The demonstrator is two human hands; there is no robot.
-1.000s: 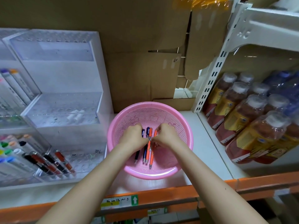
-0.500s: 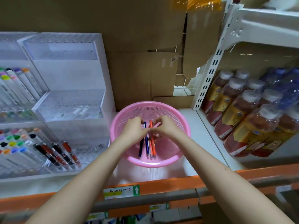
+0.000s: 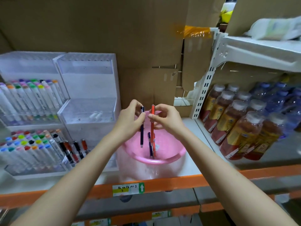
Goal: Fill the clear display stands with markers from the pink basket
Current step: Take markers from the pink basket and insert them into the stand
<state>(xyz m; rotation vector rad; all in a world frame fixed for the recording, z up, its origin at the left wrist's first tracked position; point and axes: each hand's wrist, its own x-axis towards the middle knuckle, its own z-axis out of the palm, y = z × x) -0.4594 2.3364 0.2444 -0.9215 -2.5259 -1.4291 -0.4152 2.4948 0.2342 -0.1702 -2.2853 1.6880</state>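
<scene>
While a blue marker (image 3: pixel 142 136) is pinched in the left hand (image 3: pixel 130 119) and a bunch (image 3: pixel 152 126) gripped in the right hand (image 3: pixel 167 122), all are best carried upright to the stand (image 3: pixel 88 101).

Head-worn wide-angle view, facing forward and down, close to the shelf (image 3: pixel 191 127) — pink basket (image 3: pixel 162 161) at 6 o'clock, display stands (image 3: pixel 88 88) at 9 o'clock.

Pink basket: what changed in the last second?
Both hands rose out of the pink basket: left hand lifted a dark marker, right hand an orange marker, both now held upright over it. Basket and clear display stands stayed put.
</scene>
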